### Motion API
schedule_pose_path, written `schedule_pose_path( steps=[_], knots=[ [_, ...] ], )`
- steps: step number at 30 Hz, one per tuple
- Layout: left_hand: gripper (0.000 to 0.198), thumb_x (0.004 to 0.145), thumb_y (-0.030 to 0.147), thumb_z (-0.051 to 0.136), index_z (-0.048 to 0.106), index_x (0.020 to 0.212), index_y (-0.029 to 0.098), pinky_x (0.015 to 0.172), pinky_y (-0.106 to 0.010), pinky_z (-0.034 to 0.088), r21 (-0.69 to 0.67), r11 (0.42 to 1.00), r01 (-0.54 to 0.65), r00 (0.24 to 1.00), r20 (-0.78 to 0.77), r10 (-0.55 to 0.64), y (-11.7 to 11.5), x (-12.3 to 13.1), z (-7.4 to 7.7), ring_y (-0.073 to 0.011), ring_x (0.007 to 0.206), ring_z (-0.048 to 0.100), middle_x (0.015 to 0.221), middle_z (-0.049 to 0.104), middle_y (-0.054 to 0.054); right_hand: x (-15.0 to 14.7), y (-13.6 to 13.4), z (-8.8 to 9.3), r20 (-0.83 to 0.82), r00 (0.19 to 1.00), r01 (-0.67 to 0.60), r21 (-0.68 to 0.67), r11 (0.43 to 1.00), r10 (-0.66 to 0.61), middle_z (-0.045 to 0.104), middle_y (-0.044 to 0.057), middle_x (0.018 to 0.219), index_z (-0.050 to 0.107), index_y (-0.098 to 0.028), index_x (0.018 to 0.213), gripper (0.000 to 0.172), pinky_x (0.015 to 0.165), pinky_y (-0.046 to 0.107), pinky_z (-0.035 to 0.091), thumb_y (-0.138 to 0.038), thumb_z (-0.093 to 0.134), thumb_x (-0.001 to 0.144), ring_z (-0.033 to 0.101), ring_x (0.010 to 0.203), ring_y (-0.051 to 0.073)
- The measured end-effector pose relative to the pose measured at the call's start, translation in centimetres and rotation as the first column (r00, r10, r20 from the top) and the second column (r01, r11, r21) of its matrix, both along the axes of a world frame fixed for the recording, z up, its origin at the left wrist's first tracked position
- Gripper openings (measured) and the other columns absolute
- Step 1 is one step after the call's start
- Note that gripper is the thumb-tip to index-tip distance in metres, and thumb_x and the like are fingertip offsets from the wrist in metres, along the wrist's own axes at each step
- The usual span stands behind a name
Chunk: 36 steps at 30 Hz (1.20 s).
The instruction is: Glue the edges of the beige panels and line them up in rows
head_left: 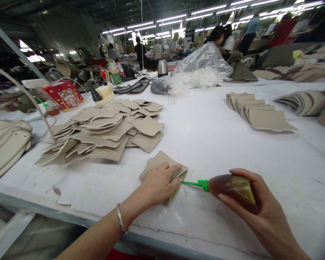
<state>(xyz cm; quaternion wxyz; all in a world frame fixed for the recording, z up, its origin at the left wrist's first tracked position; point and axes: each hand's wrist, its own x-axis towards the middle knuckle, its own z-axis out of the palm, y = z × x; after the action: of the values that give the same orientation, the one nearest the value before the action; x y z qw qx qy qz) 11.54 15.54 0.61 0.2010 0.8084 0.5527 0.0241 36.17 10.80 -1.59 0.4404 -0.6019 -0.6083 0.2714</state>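
My left hand (161, 182) presses on a beige leather-like piece (158, 160) near the table's front edge, its index finger stretched along the piece and the other fingers curled at the edge. Along the right side of that piece a narrow strip looks yellowish and wet. My right hand (262, 202) is wrapped round a glue bottle (230, 189) of dark amber liquid, tilted on its side. Its thin green nozzle (193, 183) points left, with the tip at the piece's right edge beside my left fingertips.
A loose heap of beige pieces (111, 130) lies to the left, and a fanned row (265, 115) to the right. Curved pieces (306, 101) sit farther right. Behind are a plastic bag (203, 65), a kettle (162, 67), a red bag (65, 95) and several people.
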Motion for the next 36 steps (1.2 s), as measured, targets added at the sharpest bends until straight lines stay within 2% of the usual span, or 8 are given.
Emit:
schedule_pose_path(
  steps=[3,8,10,16,21,26,31,36],
  knots=[
    [0.047,0.095,0.034,0.036,0.046,0.14,0.03,0.083,-0.034,0.049,0.015,1.0,0.002,1.0,-0.001,-0.002,0.0,-0.1,-0.1,-0.0232,0.091,0.064,0.104,0.061,-0.004,-0.3,-0.5,0.1,-0.027,1.0,0.01,-0.064,0.998,-0.011,0.059,0.0,0.106,0.053,-0.032,0.117,0.046,0.083,0.035,0.049,-0.053,0.069,0.079,0.06,0.088,0.024],
    [0.046,0.095,0.032,0.035,0.047,0.139,0.031,0.082,-0.035,0.049,0.017,1.0,0.012,1.0,0.021,-0.013,-0.1,-0.1,0.0,-0.0238,0.093,0.064,0.108,0.062,-0.004,0.4,0.7,-0.3,-0.006,0.995,0.098,0.037,0.994,-0.098,0.058,0.001,0.107,0.054,-0.031,0.116,0.052,0.08,0.038,0.051,-0.057,0.072,0.074,0.059,0.09,0.027],
    [0.046,0.095,0.032,0.034,0.047,0.139,0.031,0.083,-0.035,0.049,0.014,1.0,0.008,1.0,0.014,-0.008,0.0,-0.1,0.0,-0.0235,0.094,0.063,0.108,0.062,-0.004,0.1,0.5,-0.5,0.0,0.994,0.109,0.026,0.994,-0.109,0.058,0.002,0.107,0.054,-0.031,0.115,0.054,0.079,0.038,0.052,-0.059,0.073,0.073,0.06,0.09,0.028],
    [0.047,0.095,0.032,0.035,0.046,0.14,0.029,0.084,-0.035,0.049,0.002,1.0,0.007,1.0,-0.011,-0.007,0.0,-0.1,0.0,-0.0232,0.092,0.063,0.106,0.062,-0.005,-1.8,-2.1,-0.5,-0.13,0.991,0.005,-0.207,0.978,-0.033,0.065,0.0,0.094,0.052,-0.03,0.118,0.048,0.075,0.031,0.053,-0.056,0.067,0.08,0.066,0.079,0.023],
    [0.048,0.094,0.031,0.035,0.046,0.14,0.029,0.085,-0.037,0.049,0.027,1.0,-0.002,1.0,0.013,0.001,0.0,-0.2,-0.3,-0.0243,0.092,0.064,0.105,0.062,-0.005,-1.9,-2.1,-0.5,-0.096,0.995,0.026,-0.138,0.99,-0.04,0.065,0.001,0.097,0.054,-0.029,0.117,0.053,0.074,0.03,0.054,-0.055,0.072,0.075,0.066,0.081,0.023],
    [0.049,0.094,0.034,0.038,0.046,0.142,0.028,0.087,-0.038,0.049,0.024,1.0,-0.018,0.999,0.037,0.017,-0.1,-0.3,-0.4,-0.025,0.095,0.064,0.11,0.062,-0.005,-3.0,-3.1,0.3,-0.166,0.985,0.013,-0.241,0.97,-0.054,0.066,-0.002,0.096,0.053,-0.031,0.116,0.05,0.078,0.029,0.051,-0.056,0.068,0.076,0.066,0.082,0.022],
    [0.049,0.094,0.035,0.036,0.047,0.141,0.026,0.088,-0.04,0.049,0.01,0.999,-0.034,0.999,0.04,0.034,-0.2,-0.1,-0.2,-0.0263,0.095,0.064,0.11,0.063,-0.007,-3.2,-3.4,0.5,-0.163,0.981,0.06,-0.262,0.963,-0.105,0.064,-0.002,0.098,0.053,-0.031,0.117,0.051,0.081,0.027,0.048,-0.058,0.069,0.076,0.063,0.086,0.022],
    [0.048,0.093,0.033,0.039,0.049,0.139,0.026,0.091,-0.04,0.048,-0.014,0.998,-0.057,0.993,0.098,0.059,-0.1,0.0,-0.2,-0.0267,0.1,0.063,0.111,0.063,-0.007,-2.9,-3.4,0.2,-0.293,0.952,-0.011,-0.317,0.948,-0.087,0.067,-0.001,0.091,0.052,-0.031,0.118,0.055,0.073,0.025,0.051,-0.057,0.073,0.074,0.066,0.079,0.021]
  ],
)
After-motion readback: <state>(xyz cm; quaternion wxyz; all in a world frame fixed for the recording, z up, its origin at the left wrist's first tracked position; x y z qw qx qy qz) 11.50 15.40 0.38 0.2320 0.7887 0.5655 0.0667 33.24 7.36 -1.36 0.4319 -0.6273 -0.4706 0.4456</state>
